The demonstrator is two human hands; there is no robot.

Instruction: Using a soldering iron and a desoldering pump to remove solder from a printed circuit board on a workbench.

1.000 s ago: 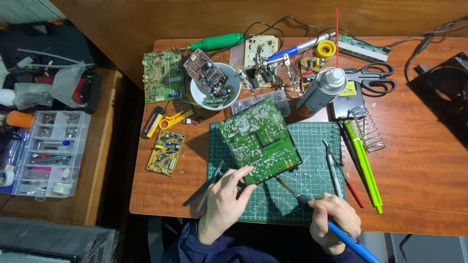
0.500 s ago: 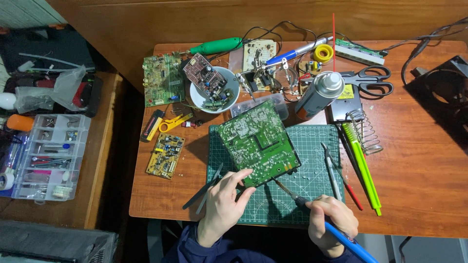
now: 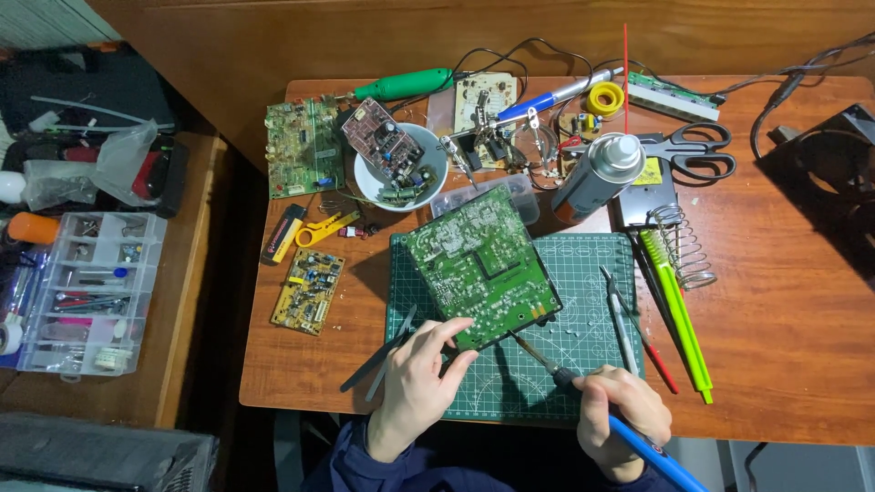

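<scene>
A flat green circuit board [image 3: 480,267], its upper face speckled with dull silver solder dots, lies tilted on a gridded green cutting mat [image 3: 583,364] near the front edge of the wooden table [image 3: 784,346]. The left hand [image 3: 421,383] pinches the board's near corner between thumb and fingertips, with slim dark tweezers [image 3: 378,357] tucked under the palm. The right hand [image 3: 622,419] is closed in a fist around the blue handle of a soldering iron [image 3: 583,392], whose thin metal tip touches the board's near edge. Behind the board stand a smooth metal spray can [image 3: 592,178] and a round white bowl [image 3: 401,169] heaped with small parts; black-handled scissors [image 3: 693,153] lie to the right.
</scene>
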